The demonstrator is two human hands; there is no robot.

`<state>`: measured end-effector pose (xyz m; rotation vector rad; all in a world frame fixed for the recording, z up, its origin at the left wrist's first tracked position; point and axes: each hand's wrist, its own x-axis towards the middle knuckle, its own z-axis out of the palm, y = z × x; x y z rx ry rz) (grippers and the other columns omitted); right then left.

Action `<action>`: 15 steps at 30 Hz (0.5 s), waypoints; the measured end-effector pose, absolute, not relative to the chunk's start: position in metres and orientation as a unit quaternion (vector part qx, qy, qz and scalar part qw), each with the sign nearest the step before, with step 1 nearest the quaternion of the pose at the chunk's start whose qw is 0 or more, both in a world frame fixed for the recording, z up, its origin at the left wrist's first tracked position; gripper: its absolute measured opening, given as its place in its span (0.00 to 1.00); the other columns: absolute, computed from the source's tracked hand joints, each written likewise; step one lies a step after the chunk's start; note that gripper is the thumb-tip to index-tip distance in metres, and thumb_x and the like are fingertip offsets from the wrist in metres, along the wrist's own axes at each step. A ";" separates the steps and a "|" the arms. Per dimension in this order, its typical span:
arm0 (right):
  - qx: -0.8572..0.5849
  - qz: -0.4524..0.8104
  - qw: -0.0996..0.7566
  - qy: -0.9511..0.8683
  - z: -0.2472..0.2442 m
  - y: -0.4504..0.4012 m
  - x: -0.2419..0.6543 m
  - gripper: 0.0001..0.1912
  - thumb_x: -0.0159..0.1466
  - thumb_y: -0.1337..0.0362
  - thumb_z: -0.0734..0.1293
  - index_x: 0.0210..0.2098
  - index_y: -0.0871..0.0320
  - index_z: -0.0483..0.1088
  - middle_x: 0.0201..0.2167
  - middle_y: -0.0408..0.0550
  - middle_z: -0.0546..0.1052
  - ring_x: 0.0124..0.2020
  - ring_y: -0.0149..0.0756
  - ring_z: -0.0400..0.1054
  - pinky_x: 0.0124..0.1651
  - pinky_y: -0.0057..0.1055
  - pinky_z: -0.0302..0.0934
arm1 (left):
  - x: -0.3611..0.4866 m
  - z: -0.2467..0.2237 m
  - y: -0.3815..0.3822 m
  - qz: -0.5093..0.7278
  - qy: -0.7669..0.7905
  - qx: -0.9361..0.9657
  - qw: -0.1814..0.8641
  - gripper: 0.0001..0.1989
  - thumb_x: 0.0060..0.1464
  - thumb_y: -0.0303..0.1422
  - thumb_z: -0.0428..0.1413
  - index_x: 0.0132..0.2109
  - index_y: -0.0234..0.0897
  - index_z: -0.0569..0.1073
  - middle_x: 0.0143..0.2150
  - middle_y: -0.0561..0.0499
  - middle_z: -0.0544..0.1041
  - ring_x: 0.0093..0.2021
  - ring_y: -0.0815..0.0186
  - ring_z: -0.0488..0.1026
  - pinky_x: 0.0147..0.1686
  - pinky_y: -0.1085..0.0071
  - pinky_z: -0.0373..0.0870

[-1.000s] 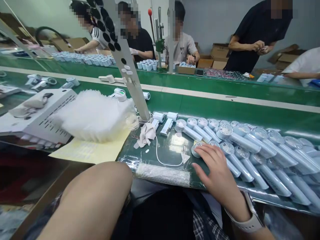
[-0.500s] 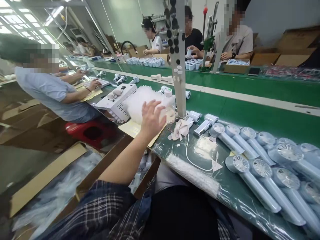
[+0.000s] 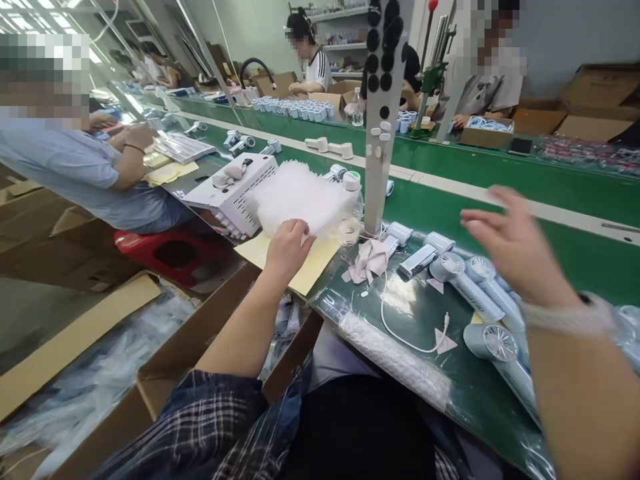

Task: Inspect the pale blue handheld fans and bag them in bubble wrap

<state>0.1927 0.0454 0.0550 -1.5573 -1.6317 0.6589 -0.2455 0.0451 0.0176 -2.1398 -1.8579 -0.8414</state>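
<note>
**Left hand [image 3: 287, 252] at the white stack [image 3: 307, 197], right hand [image 3: 525, 257] in the air**

The left hand bends its fingers at the stack's near edge; whether it pinches anything, I cannot tell. The stack lies at its one o'clock, partly over yellow paper [image 3: 323, 263]. The right hand, blurred, is raised with loose fingers, grasping nothing. Light-blue fans [image 3: 499, 343] lie toward its seven o'clock.

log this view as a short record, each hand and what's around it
left hand: at near edge of white stack, contact unclear
right hand: raised, blurred, no object seen in it
under stack: yellow paper
left of stack: white box
bench right: blue fans
bench middle: white cable, crumpled cloth
</note>
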 end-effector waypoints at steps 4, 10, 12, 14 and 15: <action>-0.708 0.257 0.127 -0.646 0.052 0.115 0.156 0.34 0.64 0.56 0.79 0.65 0.65 0.75 0.62 0.74 0.78 0.64 0.70 0.74 0.68 0.67 0.66 | -0.257 0.025 0.044 -0.305 -0.609 -0.725 0.104 0.12 0.71 0.37 0.53 0.40 0.40 0.79 0.49 0.42 0.85 0.51 0.53 0.81 0.53 0.57 0.78; -0.662 0.222 -0.017 -0.716 0.042 0.130 0.099 0.47 0.63 0.55 0.77 0.78 0.59 0.61 0.65 0.66 0.79 0.63 0.61 0.76 0.63 0.49 0.71 | -0.267 0.037 0.044 -0.381 -0.569 -0.712 0.156 0.13 0.71 0.35 0.53 0.42 0.40 0.81 0.46 0.44 0.87 0.50 0.56 0.83 0.54 0.60 0.78; -0.647 0.206 -0.031 -0.734 0.046 0.120 0.082 0.46 0.65 0.54 0.76 0.77 0.62 0.61 0.63 0.68 0.79 0.61 0.60 0.78 0.61 0.47 0.72 | -0.266 0.035 0.047 -0.404 -0.526 -0.734 0.146 0.09 0.68 0.33 0.54 0.41 0.40 0.80 0.43 0.46 0.87 0.49 0.57 0.83 0.54 0.60 0.77; -0.640 0.182 -0.035 -0.745 0.056 0.101 0.076 0.44 0.68 0.51 0.73 0.76 0.64 0.62 0.67 0.72 0.75 0.64 0.64 0.75 0.64 0.52 0.70 | -0.268 0.031 0.054 -0.409 -0.508 -0.750 0.112 0.06 0.64 0.31 0.55 0.42 0.40 0.78 0.43 0.46 0.86 0.50 0.57 0.82 0.55 0.59 0.76; -0.639 0.165 -0.027 -0.751 0.062 0.088 0.081 0.42 0.70 0.50 0.70 0.76 0.65 0.62 0.70 0.73 0.72 0.67 0.66 0.71 0.68 0.55 0.67 | -0.270 0.030 0.058 -0.410 -0.512 -0.749 0.096 0.05 0.63 0.31 0.56 0.42 0.40 0.77 0.43 0.46 0.85 0.50 0.57 0.82 0.56 0.58 0.75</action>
